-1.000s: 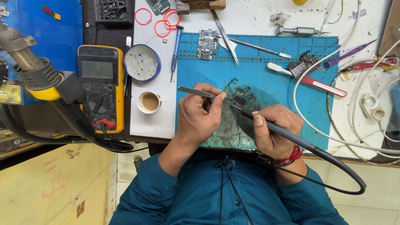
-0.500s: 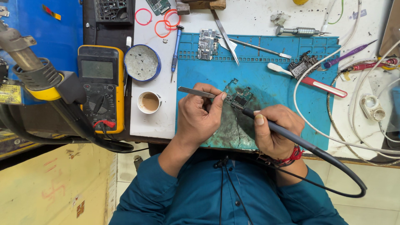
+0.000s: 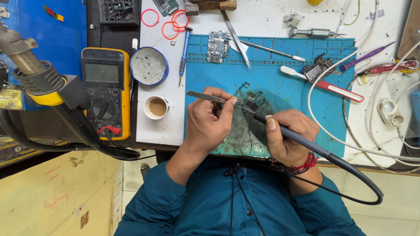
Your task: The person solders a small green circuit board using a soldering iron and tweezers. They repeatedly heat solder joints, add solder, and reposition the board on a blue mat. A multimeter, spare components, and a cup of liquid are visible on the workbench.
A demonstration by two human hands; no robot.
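Observation:
A small green circuit board (image 3: 250,101) lies on the stained blue work mat (image 3: 288,87). My left hand (image 3: 210,122) grips metal tweezers (image 3: 203,96), whose tips reach toward the board. My right hand (image 3: 286,135) holds a black soldering iron (image 3: 302,140) like a pen, its tip touching the board. The iron's black cable loops off to the right, past my wrist with its red thread band.
A yellow multimeter (image 3: 105,89) and a hot-air nozzle (image 3: 30,65) sit at the left. A round blue tin (image 3: 149,65) and a small cup (image 3: 156,107) stand beside the mat. Another board (image 3: 216,46), a screwdriver (image 3: 183,54), loose tweezers (image 3: 235,38), a toothbrush (image 3: 323,84) and white cables lie around.
My hands have shifted only slightly over the board; the tweezers and iron stay on it.

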